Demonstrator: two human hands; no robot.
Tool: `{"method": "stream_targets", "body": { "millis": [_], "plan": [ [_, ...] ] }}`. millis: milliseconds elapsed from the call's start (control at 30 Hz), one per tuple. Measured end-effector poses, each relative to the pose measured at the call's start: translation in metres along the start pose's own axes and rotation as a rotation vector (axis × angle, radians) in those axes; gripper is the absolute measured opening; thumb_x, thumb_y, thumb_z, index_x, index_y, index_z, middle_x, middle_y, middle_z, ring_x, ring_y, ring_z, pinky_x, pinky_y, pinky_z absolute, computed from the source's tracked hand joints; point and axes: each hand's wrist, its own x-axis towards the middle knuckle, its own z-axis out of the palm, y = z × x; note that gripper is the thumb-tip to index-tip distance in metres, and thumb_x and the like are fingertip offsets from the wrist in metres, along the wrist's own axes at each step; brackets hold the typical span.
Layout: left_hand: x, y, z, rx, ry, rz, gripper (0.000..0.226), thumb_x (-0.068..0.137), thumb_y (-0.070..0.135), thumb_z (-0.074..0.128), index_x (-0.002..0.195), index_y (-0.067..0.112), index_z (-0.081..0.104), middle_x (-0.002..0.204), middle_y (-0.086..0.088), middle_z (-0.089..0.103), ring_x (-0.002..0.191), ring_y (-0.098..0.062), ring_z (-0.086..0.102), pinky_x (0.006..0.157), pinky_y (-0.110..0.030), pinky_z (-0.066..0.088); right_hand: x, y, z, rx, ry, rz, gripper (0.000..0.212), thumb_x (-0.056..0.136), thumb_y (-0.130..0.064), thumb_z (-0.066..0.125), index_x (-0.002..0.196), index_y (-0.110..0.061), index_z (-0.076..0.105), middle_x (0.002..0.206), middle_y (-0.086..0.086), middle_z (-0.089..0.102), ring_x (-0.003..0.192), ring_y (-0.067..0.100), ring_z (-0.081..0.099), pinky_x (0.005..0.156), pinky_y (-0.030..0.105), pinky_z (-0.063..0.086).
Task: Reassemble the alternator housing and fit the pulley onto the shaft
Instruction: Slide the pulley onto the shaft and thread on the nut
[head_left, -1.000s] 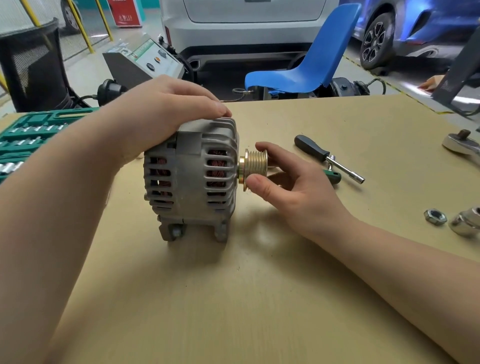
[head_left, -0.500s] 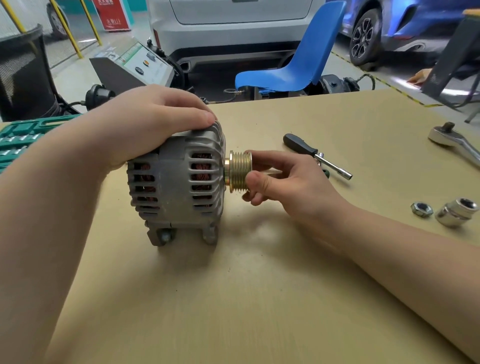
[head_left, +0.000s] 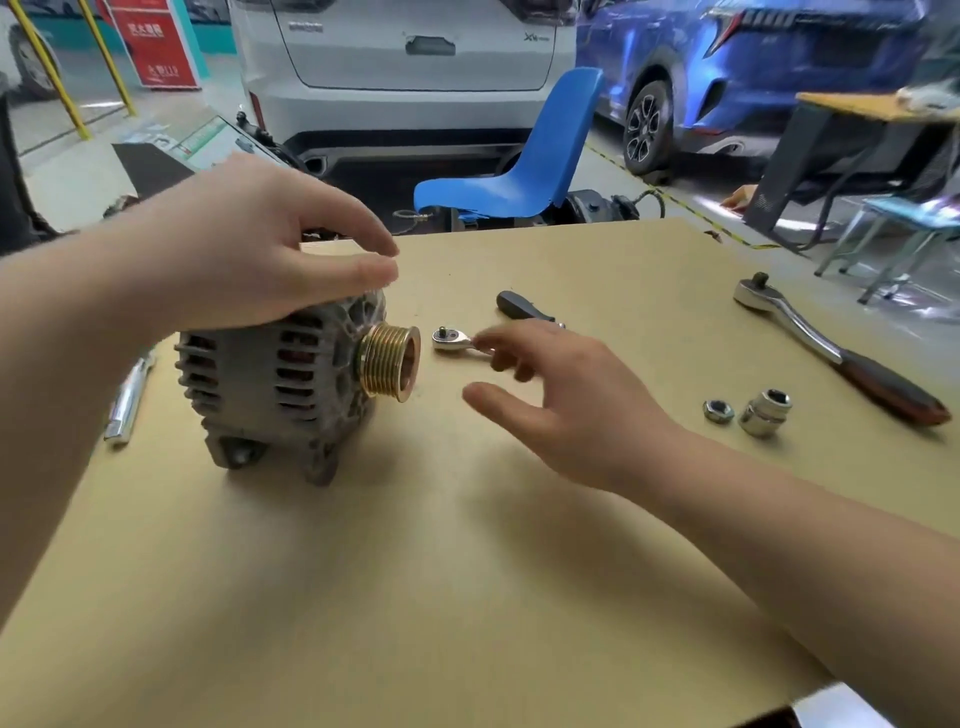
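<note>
Pulley (head_left: 387, 361) on alternator (head_left: 280, 379), right hand (head_left: 571, 410) apart

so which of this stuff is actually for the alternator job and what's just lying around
Job in hand:
- alternator, under the left hand
- brass pulley, seated on its front
- probably the nut, socket and big ratchet, for tightening

Lying about, as far as I can tell:
- small ratchet
- black-handled driver
- chrome bar
- blue chair

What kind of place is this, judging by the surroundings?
Likely a car repair workshop or training garage: a white car and a blue car are parked behind the tan table, where a chrome ratchet wrench with a dark handle lies near a grey metal alternator.
</note>
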Motion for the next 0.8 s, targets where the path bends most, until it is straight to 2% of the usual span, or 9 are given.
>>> {"method": "stream_targets", "body": {
  "millis": [100, 133, 200, 333, 433, 533, 667, 733, 800],
  "plan": [
    [-0.005, 0.020, 0.022, 0.318, -0.143, 0.179, 0.084, 0.069, 0.110, 0.034, 0.136, 0.065, 0.055, 0.138, 0.026, 0.064, 0.136, -0.006, 0.045, 0.112, -0.052, 0.044, -0.019, 0.038, -0.050, -0.502, 0.047, -0.027, 0.030, 0.100, -0.047, 0.059, 0.119, -0.029, 0.071, 0.106, -0.007, 0.072, 0.105, 0.023, 0.062, 0.091, 0.045, 0.050],
    [-0.006, 0.027, 0.030, 0.482, -0.217, 0.216, 0.093, 0.066, 0.111, 0.034, 0.145, 0.063, 0.047, 0.146, 0.030, 0.058, 0.150, -0.011, 0.035, 0.122, -0.064, 0.030, -0.022, 0.049, -0.066, -0.678, -0.031, 0.054, 0.032, 0.100, -0.049, 0.056, 0.124, -0.032, 0.068, 0.114, -0.008, 0.072, 0.113, 0.023, 0.060, 0.097, 0.045, 0.046],
    [-0.008, 0.035, 0.042, 0.668, -0.357, 0.190, 0.098, 0.064, 0.108, 0.042, 0.151, 0.062, 0.041, 0.151, 0.034, 0.052, 0.160, -0.017, 0.024, 0.125, -0.077, 0.010, -0.027, 0.069, -0.087, -0.968, -0.250, 0.236, 0.040, 0.102, -0.056, 0.053, 0.138, -0.040, 0.057, 0.130, -0.011, 0.067, 0.129, 0.021, 0.053, 0.108, 0.045, 0.036],
    [-0.010, 0.034, 0.047, 0.691, -0.298, 0.147, 0.057, 0.081, 0.086, 0.066, 0.128, 0.054, 0.067, 0.134, 0.032, 0.066, 0.148, -0.011, 0.040, 0.129, -0.071, 0.010, -0.034, 0.089, -0.091, -0.990, -0.475, 0.367, 0.033, 0.103, -0.037, 0.048, 0.135, -0.041, 0.055, 0.122, -0.013, 0.067, 0.121, 0.018, 0.057, 0.103, 0.043, 0.036],
    [-0.013, 0.032, 0.050, 0.682, -0.233, 0.129, 0.070, 0.081, 0.080, 0.071, 0.144, 0.055, 0.052, 0.132, 0.028, 0.070, 0.146, -0.010, 0.045, 0.131, -0.066, 0.012, -0.032, 0.085, -0.081, -0.978, -0.478, 0.351, 0.035, 0.100, -0.017, 0.041, 0.123, -0.032, 0.062, 0.111, -0.008, 0.067, 0.107, 0.020, 0.065, 0.097, 0.040, 0.043],
    [-0.015, 0.028, 0.050, 0.724, -0.196, 0.101, 0.090, 0.081, 0.078, 0.073, 0.157, 0.056, 0.030, 0.138, 0.025, 0.068, 0.151, -0.015, 0.042, 0.130, -0.066, 0.018, -0.024, 0.071, -0.065, -0.804, -0.377, 0.263, 0.032, 0.104, -0.022, 0.049, 0.132, -0.032, 0.060, 0.122, -0.007, 0.066, 0.114, 0.023, 0.063, 0.090, 0.036, 0.050],
    [-0.018, 0.024, 0.040, 0.676, -0.198, 0.035, 0.072, 0.079, 0.084, 0.070, 0.144, 0.054, 0.056, 0.148, 0.029, 0.058, 0.153, -0.020, 0.034, 0.124, -0.068, 0.025, -0.011, 0.020, -0.027, -0.048, 0.006, 0.117, 0.023, 0.097, -0.021, 0.074, 0.120, -0.025, 0.076, 0.104, -0.011, 0.073, 0.097, 0.013, 0.068, 0.089, 0.030, 0.054],
    [-0.019, 0.025, 0.041, 0.652, -0.202, -0.001, 0.070, 0.079, 0.083, 0.072, 0.141, 0.053, 0.059, 0.152, 0.028, 0.055, 0.155, -0.023, 0.029, 0.119, -0.075, 0.028, 0.000, -0.007, -0.006, 0.190, 0.089, 0.095, 0.018, 0.094, -0.024, 0.078, 0.112, -0.024, 0.081, 0.096, -0.017, 0.074, 0.090, 0.005, 0.070, 0.085, 0.025, 0.056],
    [-0.020, 0.027, 0.042, 0.637, -0.193, -0.032, 0.070, 0.078, 0.082, 0.074, 0.141, 0.054, 0.060, 0.155, 0.026, 0.052, 0.156, -0.027, 0.025, 0.116, -0.084, 0.026, 0.012, -0.027, 0.014, 0.338, 0.108, 0.104, 0.016, 0.093, -0.024, 0.079, 0.109, -0.023, 0.082, 0.100, -0.012, 0.076, 0.090, 0.006, 0.073, 0.086, 0.031, 0.060]
  ]
}}
